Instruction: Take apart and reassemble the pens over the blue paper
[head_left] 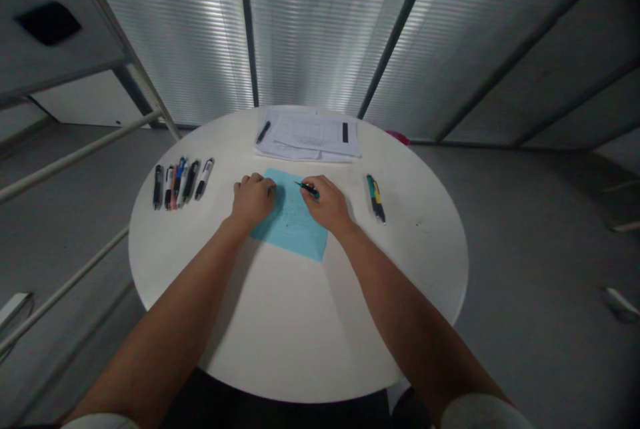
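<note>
A light-blue sheet of paper with faint marks lies on the round white table. My right hand is closed around a dark pen just above the sheet's right side. The pen's thin end points left, towards my other hand. My left hand rests at the sheet's left edge, its fingers curled together. Something small may sit at its thumb and fingertip, but I cannot make it out.
Several pens lie in a group at the table's left. Two more, green and yellow with black, lie at the right. Printed papers with a black pen on them are at the back. A white metal rail stands left.
</note>
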A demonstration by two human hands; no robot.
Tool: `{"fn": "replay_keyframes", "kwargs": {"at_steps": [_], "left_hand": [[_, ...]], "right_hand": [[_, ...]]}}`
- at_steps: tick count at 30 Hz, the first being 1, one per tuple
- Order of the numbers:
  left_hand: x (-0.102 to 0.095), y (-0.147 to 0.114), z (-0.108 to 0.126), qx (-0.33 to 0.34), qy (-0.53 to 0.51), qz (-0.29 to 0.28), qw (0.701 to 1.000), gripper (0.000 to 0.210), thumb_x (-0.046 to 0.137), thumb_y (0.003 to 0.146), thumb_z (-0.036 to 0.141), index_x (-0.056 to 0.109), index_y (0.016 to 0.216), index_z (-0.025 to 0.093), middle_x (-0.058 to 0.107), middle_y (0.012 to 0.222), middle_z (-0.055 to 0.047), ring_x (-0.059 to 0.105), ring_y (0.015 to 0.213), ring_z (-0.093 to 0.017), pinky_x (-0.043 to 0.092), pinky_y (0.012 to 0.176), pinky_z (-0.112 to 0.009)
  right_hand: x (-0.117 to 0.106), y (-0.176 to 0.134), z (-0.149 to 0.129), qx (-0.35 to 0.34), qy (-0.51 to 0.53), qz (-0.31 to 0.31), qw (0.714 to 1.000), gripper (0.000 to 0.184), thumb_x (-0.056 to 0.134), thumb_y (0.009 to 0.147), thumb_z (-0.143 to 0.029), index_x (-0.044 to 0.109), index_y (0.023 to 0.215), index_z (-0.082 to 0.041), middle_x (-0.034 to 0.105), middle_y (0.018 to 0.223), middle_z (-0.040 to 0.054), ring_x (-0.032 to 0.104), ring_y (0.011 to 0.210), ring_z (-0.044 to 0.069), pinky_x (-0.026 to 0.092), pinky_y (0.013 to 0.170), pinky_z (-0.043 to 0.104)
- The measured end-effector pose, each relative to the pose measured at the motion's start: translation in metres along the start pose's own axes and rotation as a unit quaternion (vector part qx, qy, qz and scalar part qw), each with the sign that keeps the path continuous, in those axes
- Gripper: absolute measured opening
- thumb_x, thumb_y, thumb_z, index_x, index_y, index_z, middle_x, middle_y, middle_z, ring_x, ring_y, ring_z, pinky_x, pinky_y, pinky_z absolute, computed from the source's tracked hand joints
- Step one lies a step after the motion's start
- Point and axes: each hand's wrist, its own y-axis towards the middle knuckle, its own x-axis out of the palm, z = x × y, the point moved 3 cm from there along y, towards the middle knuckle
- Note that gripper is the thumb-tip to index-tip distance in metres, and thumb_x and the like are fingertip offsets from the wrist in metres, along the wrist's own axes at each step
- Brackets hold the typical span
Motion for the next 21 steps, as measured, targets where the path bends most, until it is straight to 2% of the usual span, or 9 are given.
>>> {"fn": "replay_keyframes", "kwargs": {"at_steps": [10, 17, 21], "left_hand": [[-0.002, 0.001, -0.002, -0.014, -0.036, -0.003, 0.999, 0.035, 0.047, 0.085, 0.025, 0.071, 0.11, 0.022, 0.063, 0.113, -0.013, 0.054, 0.108, -0.031, 0.041, 0.094, -0.046], [-0.005, 0.01, -0.024, -0.068, -0.139, 0.054, 0.986, 0.037, 0.046, 0.081, 0.02, 0.069, 0.11, 0.019, 0.061, 0.111, -0.012, 0.061, 0.092, -0.022, 0.046, 0.091, -0.036], [-0.006, 0.009, -0.031, -0.094, -0.1, 0.049, 0.989, 0.036, 0.049, 0.081, 0.025, 0.068, 0.111, 0.02, 0.062, 0.107, -0.013, 0.06, 0.098, -0.024, 0.046, 0.09, -0.038]], "right_hand": [[-0.003, 0.0, 0.005, 0.049, -0.051, 0.039, 0.997, 0.019, 0.05, 0.09, -0.028, 0.063, 0.103, -0.024, 0.066, 0.1, 0.0069, 0.061, 0.095, 0.022, 0.047, 0.087, 0.036], [-0.005, -0.001, 0.011, 0.087, -0.073, 0.058, 0.992, 0.018, 0.05, 0.088, -0.025, 0.062, 0.102, -0.023, 0.065, 0.099, 0.0098, 0.061, 0.095, 0.025, 0.045, 0.085, 0.04], [-0.004, -0.001, 0.012, 0.083, -0.082, 0.06, 0.991, 0.018, 0.05, 0.087, -0.024, 0.061, 0.101, -0.023, 0.065, 0.098, 0.0089, 0.061, 0.093, 0.025, 0.046, 0.083, 0.039]]}}
